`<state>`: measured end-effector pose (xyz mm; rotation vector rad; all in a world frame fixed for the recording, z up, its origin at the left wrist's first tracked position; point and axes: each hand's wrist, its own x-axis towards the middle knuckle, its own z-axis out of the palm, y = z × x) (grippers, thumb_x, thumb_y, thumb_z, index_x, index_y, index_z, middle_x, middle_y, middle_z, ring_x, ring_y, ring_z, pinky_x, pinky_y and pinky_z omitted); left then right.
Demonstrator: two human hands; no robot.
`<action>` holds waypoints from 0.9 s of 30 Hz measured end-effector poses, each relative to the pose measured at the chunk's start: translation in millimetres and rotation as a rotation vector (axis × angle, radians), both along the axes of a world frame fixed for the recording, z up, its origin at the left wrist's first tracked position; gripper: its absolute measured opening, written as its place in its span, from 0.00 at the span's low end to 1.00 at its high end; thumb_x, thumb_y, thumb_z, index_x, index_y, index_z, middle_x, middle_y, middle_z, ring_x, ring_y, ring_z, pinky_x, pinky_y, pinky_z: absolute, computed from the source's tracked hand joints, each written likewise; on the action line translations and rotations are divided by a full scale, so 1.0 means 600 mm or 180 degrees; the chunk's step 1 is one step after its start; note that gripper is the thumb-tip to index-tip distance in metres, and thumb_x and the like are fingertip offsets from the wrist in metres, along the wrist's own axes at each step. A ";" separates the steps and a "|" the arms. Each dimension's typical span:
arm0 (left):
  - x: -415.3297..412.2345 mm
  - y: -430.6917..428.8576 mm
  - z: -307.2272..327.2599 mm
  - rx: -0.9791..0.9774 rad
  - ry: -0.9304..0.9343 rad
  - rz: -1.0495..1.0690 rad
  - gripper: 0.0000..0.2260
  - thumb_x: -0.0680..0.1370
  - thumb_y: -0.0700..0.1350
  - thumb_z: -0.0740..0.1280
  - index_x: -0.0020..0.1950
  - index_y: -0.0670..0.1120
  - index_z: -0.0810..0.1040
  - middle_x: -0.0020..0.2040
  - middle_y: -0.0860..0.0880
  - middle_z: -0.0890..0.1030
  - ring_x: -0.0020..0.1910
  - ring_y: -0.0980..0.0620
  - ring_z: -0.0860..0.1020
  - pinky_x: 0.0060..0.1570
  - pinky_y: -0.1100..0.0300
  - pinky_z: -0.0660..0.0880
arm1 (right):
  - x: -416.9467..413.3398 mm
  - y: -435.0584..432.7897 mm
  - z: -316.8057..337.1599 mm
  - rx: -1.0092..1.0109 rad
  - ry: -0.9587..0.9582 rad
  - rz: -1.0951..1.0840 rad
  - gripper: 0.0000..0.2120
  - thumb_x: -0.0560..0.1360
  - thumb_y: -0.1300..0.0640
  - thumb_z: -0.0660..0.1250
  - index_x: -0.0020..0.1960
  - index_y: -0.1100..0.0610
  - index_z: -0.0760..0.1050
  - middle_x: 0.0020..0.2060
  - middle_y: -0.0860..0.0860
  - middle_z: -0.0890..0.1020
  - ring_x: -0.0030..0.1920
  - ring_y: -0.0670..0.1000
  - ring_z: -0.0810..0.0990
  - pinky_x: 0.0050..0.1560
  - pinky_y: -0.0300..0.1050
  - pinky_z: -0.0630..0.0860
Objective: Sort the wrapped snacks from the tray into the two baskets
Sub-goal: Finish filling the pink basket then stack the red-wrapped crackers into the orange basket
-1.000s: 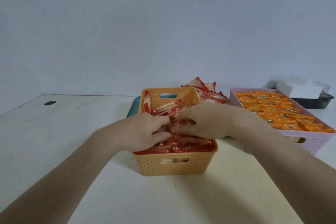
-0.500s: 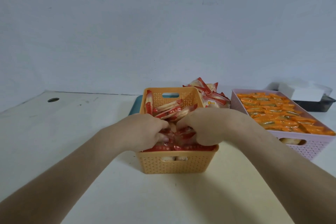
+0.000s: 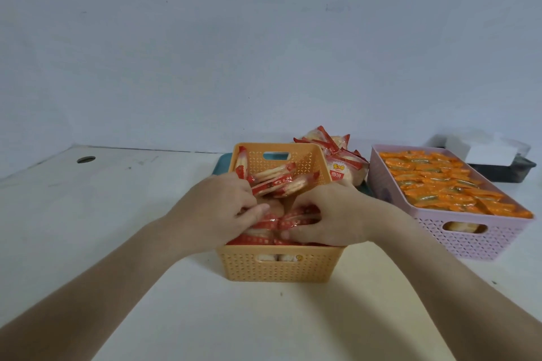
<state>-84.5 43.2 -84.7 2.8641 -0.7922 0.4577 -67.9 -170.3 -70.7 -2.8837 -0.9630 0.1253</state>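
An orange basket (image 3: 278, 268) stands in front of me, filled with red-and-white wrapped snacks (image 3: 275, 183). Both hands are inside it at the near end. My left hand (image 3: 225, 208) and my right hand (image 3: 328, 217) each pinch red-wrapped snacks packed in a row there, fingertips almost meeting. Behind the basket a teal tray (image 3: 223, 163) holds a heap of the same red snacks (image 3: 337, 155). To the right a pink basket (image 3: 457, 240) is packed with orange-wrapped snacks (image 3: 440, 184).
A dark tray with white boxes (image 3: 498, 160) sits at the back right, behind the pink basket. A round cable hole (image 3: 86, 159) is in the white table at the far left. A pale wall rises just behind the table.
Both hands slid a little toward the near end of the orange basket and pressed lower among the red snacks. The view tilted slightly.
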 end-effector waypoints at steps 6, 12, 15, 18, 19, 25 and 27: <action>-0.002 -0.013 0.016 0.0237 0.0458 0.0266 0.16 0.79 0.59 0.59 0.39 0.54 0.80 0.34 0.57 0.79 0.35 0.58 0.77 0.37 0.62 0.73 | -0.006 0.011 -0.010 0.0381 -0.0283 -0.0276 0.28 0.77 0.33 0.50 0.31 0.52 0.71 0.27 0.45 0.75 0.30 0.43 0.73 0.46 0.42 0.68; 0.040 -0.031 0.050 0.0260 0.1079 0.0426 0.10 0.78 0.44 0.66 0.56 0.54 0.84 0.58 0.53 0.81 0.64 0.53 0.70 0.56 0.64 0.65 | 0.040 0.002 0.014 0.0803 -0.0962 -0.0801 0.09 0.77 0.54 0.63 0.51 0.48 0.81 0.47 0.45 0.83 0.46 0.48 0.80 0.48 0.48 0.79; 0.073 -0.055 0.039 0.0696 0.1502 0.0476 0.12 0.79 0.42 0.64 0.59 0.52 0.82 0.58 0.53 0.79 0.62 0.50 0.72 0.61 0.58 0.68 | 0.070 0.003 0.023 0.0372 -0.1206 -0.0716 0.11 0.76 0.56 0.64 0.55 0.47 0.79 0.51 0.45 0.82 0.51 0.49 0.79 0.52 0.49 0.77; 0.099 -0.071 0.022 0.1017 0.1630 0.0663 0.12 0.79 0.45 0.63 0.62 0.49 0.79 0.51 0.51 0.81 0.52 0.48 0.78 0.59 0.51 0.74 | 0.099 0.015 0.006 -0.0342 -0.1049 -0.0527 0.11 0.76 0.57 0.63 0.57 0.49 0.76 0.51 0.47 0.81 0.52 0.51 0.78 0.61 0.53 0.71; 0.107 -0.075 0.022 0.1103 0.1638 0.0728 0.12 0.80 0.45 0.63 0.62 0.47 0.78 0.52 0.49 0.80 0.51 0.48 0.77 0.56 0.52 0.75 | 0.109 0.018 -0.001 -0.0538 -0.0985 -0.0534 0.11 0.76 0.56 0.63 0.57 0.49 0.75 0.52 0.47 0.81 0.54 0.52 0.78 0.64 0.57 0.66; 0.120 -0.090 0.010 0.1554 0.1822 0.0872 0.11 0.79 0.42 0.64 0.60 0.43 0.76 0.44 0.49 0.76 0.41 0.50 0.74 0.43 0.57 0.70 | 0.131 0.040 -0.020 -0.1135 -0.0881 -0.0585 0.09 0.76 0.45 0.65 0.53 0.48 0.77 0.47 0.47 0.80 0.54 0.54 0.76 0.66 0.68 0.54; 0.122 -0.087 0.005 0.1559 0.1697 0.0852 0.11 0.78 0.43 0.64 0.59 0.44 0.77 0.45 0.49 0.77 0.42 0.49 0.75 0.42 0.57 0.71 | 0.126 0.043 -0.023 -0.1308 -0.1057 -0.0370 0.15 0.74 0.39 0.65 0.52 0.48 0.77 0.45 0.46 0.80 0.50 0.53 0.78 0.63 0.67 0.55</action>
